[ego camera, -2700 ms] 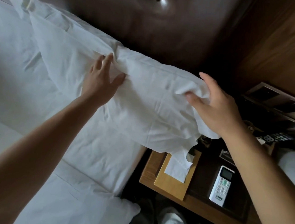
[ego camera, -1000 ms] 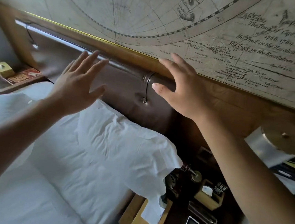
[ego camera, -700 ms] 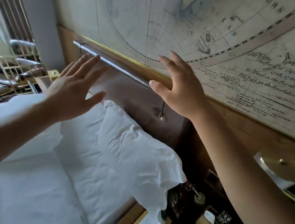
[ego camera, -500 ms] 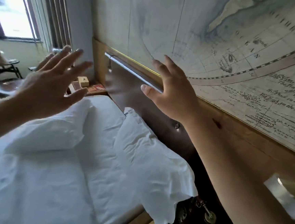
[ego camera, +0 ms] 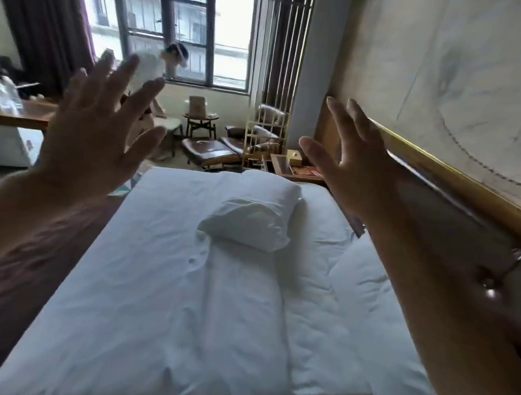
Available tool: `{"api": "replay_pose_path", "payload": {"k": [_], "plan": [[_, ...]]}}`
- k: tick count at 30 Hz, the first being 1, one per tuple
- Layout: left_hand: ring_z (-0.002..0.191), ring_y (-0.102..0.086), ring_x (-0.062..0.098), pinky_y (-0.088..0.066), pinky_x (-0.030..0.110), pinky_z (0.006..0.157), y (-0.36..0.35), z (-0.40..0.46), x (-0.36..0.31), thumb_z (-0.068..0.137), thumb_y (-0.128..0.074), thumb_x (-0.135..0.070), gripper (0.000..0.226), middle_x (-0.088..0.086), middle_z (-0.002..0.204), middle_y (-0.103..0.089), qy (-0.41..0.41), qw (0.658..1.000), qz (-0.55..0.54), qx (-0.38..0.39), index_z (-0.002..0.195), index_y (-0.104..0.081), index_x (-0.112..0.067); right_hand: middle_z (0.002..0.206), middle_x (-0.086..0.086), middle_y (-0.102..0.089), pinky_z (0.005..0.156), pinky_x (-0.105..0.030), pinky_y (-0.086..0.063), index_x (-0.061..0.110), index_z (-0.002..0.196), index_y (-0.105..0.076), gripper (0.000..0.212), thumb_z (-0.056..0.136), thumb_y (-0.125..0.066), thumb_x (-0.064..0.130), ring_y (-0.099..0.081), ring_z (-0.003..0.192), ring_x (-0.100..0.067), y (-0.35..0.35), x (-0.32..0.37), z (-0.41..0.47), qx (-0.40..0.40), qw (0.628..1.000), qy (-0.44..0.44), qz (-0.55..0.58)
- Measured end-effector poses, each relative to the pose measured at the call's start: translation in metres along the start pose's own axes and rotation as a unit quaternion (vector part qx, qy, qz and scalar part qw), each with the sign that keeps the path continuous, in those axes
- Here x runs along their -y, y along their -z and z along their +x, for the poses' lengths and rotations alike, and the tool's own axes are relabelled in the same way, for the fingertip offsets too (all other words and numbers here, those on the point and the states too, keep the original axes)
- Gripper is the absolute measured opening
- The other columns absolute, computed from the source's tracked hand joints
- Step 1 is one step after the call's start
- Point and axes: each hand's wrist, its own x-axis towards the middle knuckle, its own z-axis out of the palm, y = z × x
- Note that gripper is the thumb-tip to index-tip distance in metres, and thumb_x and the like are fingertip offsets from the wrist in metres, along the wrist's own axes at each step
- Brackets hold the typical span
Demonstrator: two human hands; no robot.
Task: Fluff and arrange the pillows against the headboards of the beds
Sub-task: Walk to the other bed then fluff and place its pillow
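Both grips released, left hand [ego camera: 91, 138] and right hand [ego camera: 354, 169] hover spread above the loose pillow [ego camera: 251, 215] lying mid-bed, away from the headboard [ego camera: 470, 228]; a one-sided grab could drag it crooked.

A: From where does the head view look?

B: From the person's head, at one side of the bed [ego camera: 181, 300]. It faces along the mattress toward the window [ego camera: 186, 24] at the far end.

A: How near is it?

B: Near: both forearms fill the lower corners. The headboard [ego camera: 459, 214] runs along the right edge.

A: Is there another view?

B: No, only this one.
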Motion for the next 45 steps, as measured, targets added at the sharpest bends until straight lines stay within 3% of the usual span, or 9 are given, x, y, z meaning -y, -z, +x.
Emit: {"api": "replay_pose_path", "payload": {"k": [5, 11, 18, 26, 32, 37, 45], "plan": [[0.161, -0.012, 0.039, -0.015, 0.060, 0.127, 0.056, -0.069, 0.095, 0.108, -0.026, -0.058, 0.067, 0.014, 0.174, -0.015, 0.052, 0.996, 0.062, 0.034, 0.164, -0.027, -0.021, 0.171, 0.000, -0.016, 0.122, -0.056, -0.025, 0.040, 0.160, -0.022, 0.086, 0.086, -0.024, 0.084, -0.022, 0.155, -0.034, -0.069, 0.116, 0.010, 0.042, 0.996, 0.048, 0.060], [0.161, -0.013, 0.040, -0.020, 0.062, 0.126, 0.119, -0.145, 0.182, 0.109, -0.033, -0.054, 0.065, 0.014, 0.174, -0.017, 0.107, 0.984, 0.131, 0.055, 0.164, -0.028, -0.021, 0.170, -0.005, -0.020, 0.120, -0.053, -0.027, 0.031, 0.161, -0.026, 0.082, 0.092, -0.031, 0.076, -0.023, 0.155, -0.033, -0.140, 0.247, 0.022, 0.079, 0.980, 0.139, 0.116], [0.160, -0.014, 0.041, -0.021, 0.062, 0.125, 0.178, -0.208, 0.263, 0.108, -0.029, -0.056, 0.066, 0.015, 0.173, -0.018, 0.190, 0.955, 0.212, 0.088, 0.164, -0.029, -0.021, 0.171, -0.004, -0.018, 0.118, -0.058, -0.030, 0.035, 0.161, -0.022, 0.080, 0.093, -0.035, 0.076, -0.020, 0.156, -0.029, -0.219, 0.381, 0.039, 0.113, 0.948, 0.226, 0.194], [0.161, -0.011, 0.037, -0.018, 0.060, 0.127, 0.218, -0.258, 0.364, 0.107, -0.029, -0.056, 0.066, 0.012, 0.174, -0.016, 0.276, 0.910, 0.287, 0.117, 0.163, -0.030, -0.021, 0.172, 0.000, -0.013, 0.119, -0.054, -0.027, 0.038, 0.161, -0.021, 0.079, 0.094, -0.039, 0.075, -0.015, 0.157, -0.026, -0.316, 0.526, 0.065, 0.148, 0.901, 0.295, 0.282], [0.162, -0.010, 0.035, -0.019, 0.061, 0.127, 0.255, -0.291, 0.436, 0.107, -0.031, -0.054, 0.065, 0.010, 0.174, -0.017, 0.348, 0.865, 0.346, 0.101, 0.162, -0.032, -0.020, 0.172, 0.005, -0.012, 0.121, -0.053, -0.026, 0.043, 0.160, -0.018, 0.082, 0.089, -0.034, 0.080, -0.013, 0.158, -0.024, -0.371, 0.653, 0.076, 0.184, 0.841, 0.364, 0.354], [0.162, -0.011, 0.036, -0.016, 0.060, 0.126, 0.286, -0.329, 0.481, 0.107, -0.031, -0.053, 0.064, 0.013, 0.173, -0.019, 0.372, 0.833, 0.396, 0.107, 0.161, -0.035, -0.018, 0.172, 0.003, -0.012, 0.125, -0.051, -0.022, 0.041, 0.161, -0.018, 0.083, 0.089, -0.029, 0.081, -0.011, 0.159, -0.023, -0.395, 0.742, 0.069, 0.200, 0.802, 0.411, 0.383], [0.161, -0.013, 0.038, -0.018, 0.064, 0.126, 0.340, -0.398, 0.574, 0.107, -0.034, -0.050, 0.062, 0.014, 0.172, -0.022, 0.394, 0.804, 0.437, 0.083, 0.158, -0.042, -0.014, 0.172, 0.003, -0.011, 0.124, -0.048, -0.020, 0.041, 0.161, -0.018, 0.078, 0.094, -0.036, 0.076, -0.010, 0.159, -0.023, -0.433, 0.882, 0.052, 0.205, 0.773, 0.461, 0.384]]}}
